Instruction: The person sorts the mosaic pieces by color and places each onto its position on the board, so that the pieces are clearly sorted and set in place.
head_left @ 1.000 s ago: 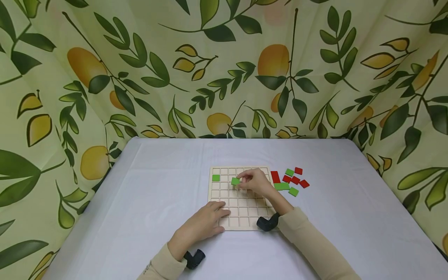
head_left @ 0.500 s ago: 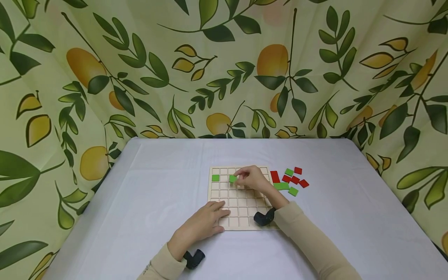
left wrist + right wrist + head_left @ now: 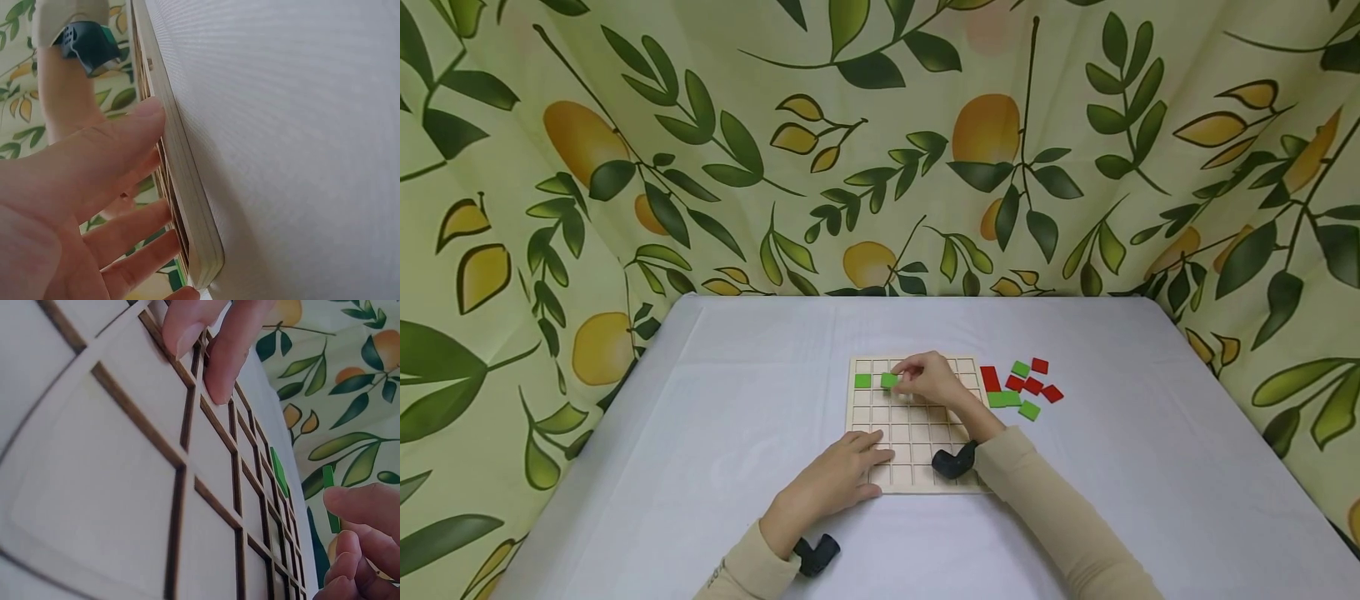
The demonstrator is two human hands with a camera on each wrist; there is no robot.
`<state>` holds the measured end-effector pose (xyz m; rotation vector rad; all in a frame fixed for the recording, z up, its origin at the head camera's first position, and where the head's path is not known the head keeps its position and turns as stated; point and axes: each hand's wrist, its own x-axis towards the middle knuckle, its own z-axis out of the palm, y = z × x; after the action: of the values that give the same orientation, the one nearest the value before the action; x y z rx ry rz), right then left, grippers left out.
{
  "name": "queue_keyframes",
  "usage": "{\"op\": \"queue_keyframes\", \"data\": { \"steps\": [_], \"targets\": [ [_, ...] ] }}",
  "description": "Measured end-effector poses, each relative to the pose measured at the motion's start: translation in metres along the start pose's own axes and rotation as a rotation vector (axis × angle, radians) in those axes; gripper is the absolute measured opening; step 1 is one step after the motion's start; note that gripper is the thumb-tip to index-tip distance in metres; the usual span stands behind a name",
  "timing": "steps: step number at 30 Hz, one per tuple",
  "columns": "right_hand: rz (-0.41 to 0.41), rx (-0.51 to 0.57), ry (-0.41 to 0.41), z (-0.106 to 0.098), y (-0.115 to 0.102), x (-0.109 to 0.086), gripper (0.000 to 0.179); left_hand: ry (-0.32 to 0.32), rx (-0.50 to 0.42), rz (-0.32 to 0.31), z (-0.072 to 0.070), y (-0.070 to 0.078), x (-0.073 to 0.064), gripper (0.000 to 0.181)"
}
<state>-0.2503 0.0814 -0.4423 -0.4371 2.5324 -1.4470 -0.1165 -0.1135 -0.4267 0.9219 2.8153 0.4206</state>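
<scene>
The right hand [image 3: 931, 377] pinches a green tile [image 3: 889, 380] between thumb and fingers; the tile sits at the fingertips, on the side of the hand toward the left, and the right wrist view shows it raised clear of the wooden board [image 3: 919, 454], edge-on to that camera. From the head view it appears over the upper part of the grid, just to the right of another green tile [image 3: 862, 381] lying on the board near its left edge. The left hand [image 3: 831, 479] is relaxed, fingers spread on the near left part of the board and thumb against its rim, well apart from the pinched tile. Beyond the board's right edge, on the bench [image 3: 760, 375], lie red tiles [image 3: 1033, 386] and loose green tiles [image 3: 1029, 411], behind the right hand's wrist side.
</scene>
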Motion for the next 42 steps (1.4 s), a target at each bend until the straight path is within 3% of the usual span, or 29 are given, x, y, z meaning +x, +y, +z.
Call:
{"op": "queue_keyframes", "data": {
  "steps": [13, 42],
  "targets": [
    [-0.037, -0.020, -0.006, 0.006, -0.001, 0.009, 0.025, -0.007, -0.002, -0.003, 0.000, 0.000, 0.000, 0.046],
    [0.070, -0.095, 0.014, 0.015, 0.000, 0.022, 0.020, -0.008, 0.010, -0.004, 0.001, -0.001, 0.001, 0.046]
  ]
}}
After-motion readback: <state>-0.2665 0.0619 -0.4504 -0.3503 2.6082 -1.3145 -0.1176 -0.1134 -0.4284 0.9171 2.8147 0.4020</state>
